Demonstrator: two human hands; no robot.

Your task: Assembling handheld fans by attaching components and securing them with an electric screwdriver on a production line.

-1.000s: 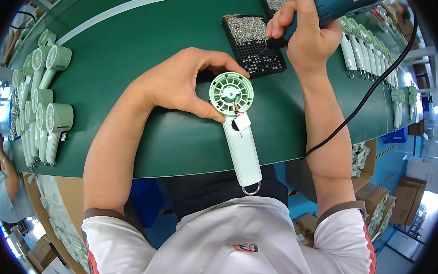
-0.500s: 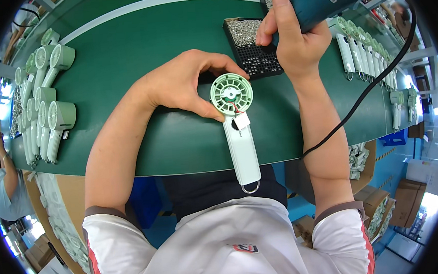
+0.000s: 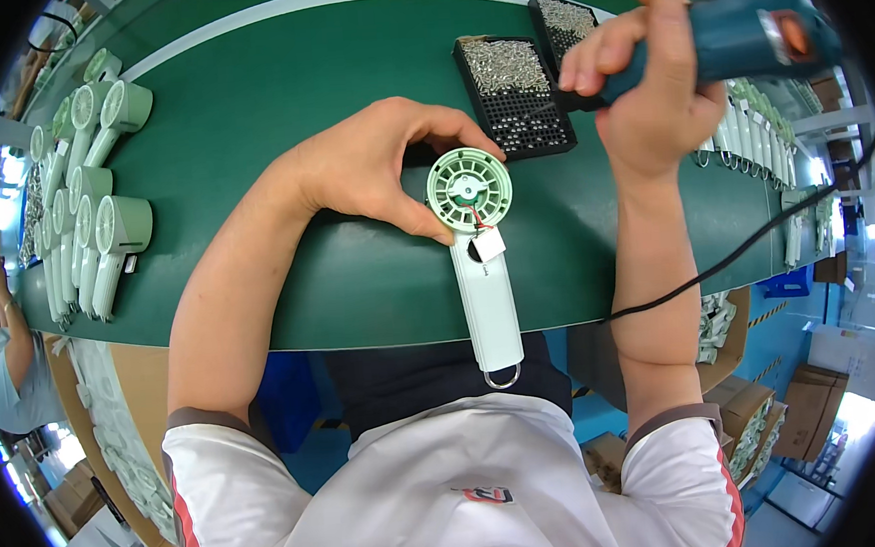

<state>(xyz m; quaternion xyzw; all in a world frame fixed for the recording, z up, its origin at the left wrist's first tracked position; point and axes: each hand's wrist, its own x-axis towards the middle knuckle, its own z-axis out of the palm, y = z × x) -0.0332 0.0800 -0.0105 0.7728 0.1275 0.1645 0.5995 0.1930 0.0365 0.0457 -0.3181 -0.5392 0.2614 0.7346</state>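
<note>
My left hand (image 3: 376, 172) grips the round head of a pale green handheld fan (image 3: 486, 296), thumb and fingers on either side. The fan lies at the bench's front edge, its handle and metal loop overhanging toward me. Its open head shows a spoked frame, red and dark wires and a small white tab. In my right hand (image 3: 652, 90) is a teal electric screwdriver (image 3: 744, 39), tilted sideways, its thin bit pointing left over the black screw tray (image 3: 517, 93). That tray holds a heap of silvery screws, with more standing in its holes. A black cord trails from the tool.
Behind the first tray stands a second black screw tray (image 3: 564, 20). Several assembled fans (image 3: 119, 228) stand at the left, and a row of pale handles (image 3: 750, 134) lies at the right. The green bench (image 3: 378, 287) curves past cardboard boxes (image 3: 811, 406). Another person's arm (image 3: 15, 319) shows far left.
My right hand has moved right and swung the screwdriver from upright-tilted to nearly level, its bit now over the screw tray. The left hand and fan have barely shifted.
</note>
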